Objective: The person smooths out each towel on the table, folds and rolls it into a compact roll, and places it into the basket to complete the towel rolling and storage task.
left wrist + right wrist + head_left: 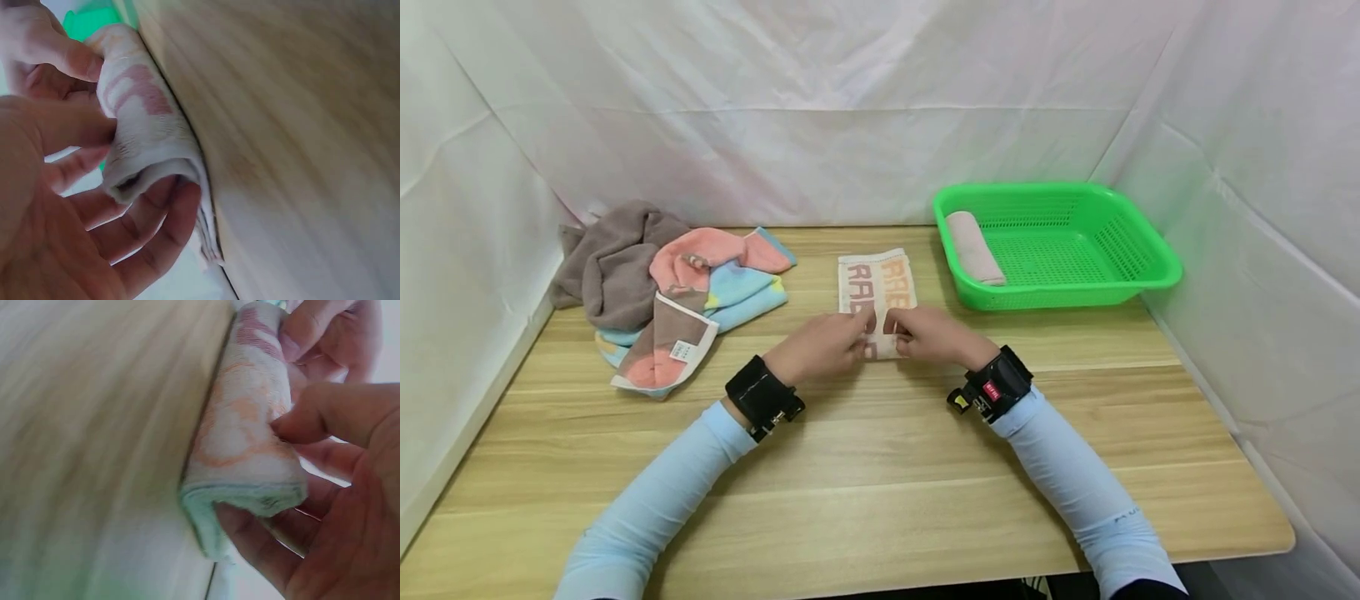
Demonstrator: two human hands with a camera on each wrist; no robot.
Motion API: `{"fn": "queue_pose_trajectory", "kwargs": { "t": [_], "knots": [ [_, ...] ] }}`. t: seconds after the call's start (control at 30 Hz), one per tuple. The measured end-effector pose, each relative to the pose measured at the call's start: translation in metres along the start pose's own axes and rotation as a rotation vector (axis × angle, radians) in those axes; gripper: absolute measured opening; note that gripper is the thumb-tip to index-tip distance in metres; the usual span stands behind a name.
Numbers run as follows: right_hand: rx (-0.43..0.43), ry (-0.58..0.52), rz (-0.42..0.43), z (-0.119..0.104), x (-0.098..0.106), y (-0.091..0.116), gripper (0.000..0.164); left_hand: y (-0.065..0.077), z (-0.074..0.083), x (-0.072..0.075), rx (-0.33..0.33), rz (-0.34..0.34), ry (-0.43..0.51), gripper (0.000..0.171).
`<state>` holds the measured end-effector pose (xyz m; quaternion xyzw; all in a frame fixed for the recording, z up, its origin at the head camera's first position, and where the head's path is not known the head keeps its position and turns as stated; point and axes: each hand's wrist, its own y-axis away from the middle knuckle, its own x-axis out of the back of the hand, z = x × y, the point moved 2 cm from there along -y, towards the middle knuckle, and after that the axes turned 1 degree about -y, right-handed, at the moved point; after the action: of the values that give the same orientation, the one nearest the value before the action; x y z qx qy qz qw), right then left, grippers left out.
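A whitish towel with reddish and orange lettering [877, 279] lies in a narrow folded strip in the middle of the table. At its near end my left hand [829, 343] grips the left side, thumb on top and fingers tucked under the curled-over edge, as the left wrist view shows on the towel [147, 119]. My right hand [938, 335] pinches the right side of the same end. In the right wrist view the towel [244, 437] is bent over in a thick fold, with fingertips inside it.
Left of the hands lies a heap of crumpled towels [625, 267], brown, pink and blue, one with a white tag [682, 351]. A green plastic basket [1075, 296] stands at the back right, a rolled pale pink towel [973, 248] inside its left end. White cloth [850, 108] walls the table.
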<state>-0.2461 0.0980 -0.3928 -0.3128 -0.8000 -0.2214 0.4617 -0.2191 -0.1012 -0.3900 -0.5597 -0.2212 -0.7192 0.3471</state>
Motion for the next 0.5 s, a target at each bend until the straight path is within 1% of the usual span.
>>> {"fn": "queue_pose_trajectory", "kwargs": {
  "t": [0.03,0.07,0.17,0.23,0.3,0.37,0.43,0.5],
  "knots": [
    [0.003,-0.018,0.01,0.001,0.0,0.0,0.02,0.0,0.0,0.0,-0.003,0.009,0.0,0.025],
    [0.013,-0.013,0.024,0.002,0.0,0.0,0.022,0.0,0.0,0.0,-0.004,0.015,-0.003,0.024],
    [0.038,0.051,0.069,0.0,0.001,0.0,0.019,0.0,0.001,0.0,-0.007,0.027,-0.02,0.014],
    [0.054,0.147,0.107,-0.004,0.001,0.001,0.014,0.0,0.001,0.001,-0.008,0.031,-0.063,0.008],
    [0.048,0.249,0.131,-0.009,0.002,0.002,0.01,0.0,0.002,0.002,-0.003,0.036,-0.116,0.007],
    [0.041,0.345,0.148,-0.015,0.001,0.004,0.01,0.0,0.003,0.003,-0.001,0.042,-0.173,0.007],
    [0.036,0.416,0.16,-0.02,0.001,0.004,0.011,0.001,0.004,0.005,0.004,0.047,-0.216,0.01],
    [0.037,0.469,0.172,-0.024,-0.001,0.004,0.007,0.002,0.006,0.006,-0.001,0.051,-0.241,0.015]
  ]
}}
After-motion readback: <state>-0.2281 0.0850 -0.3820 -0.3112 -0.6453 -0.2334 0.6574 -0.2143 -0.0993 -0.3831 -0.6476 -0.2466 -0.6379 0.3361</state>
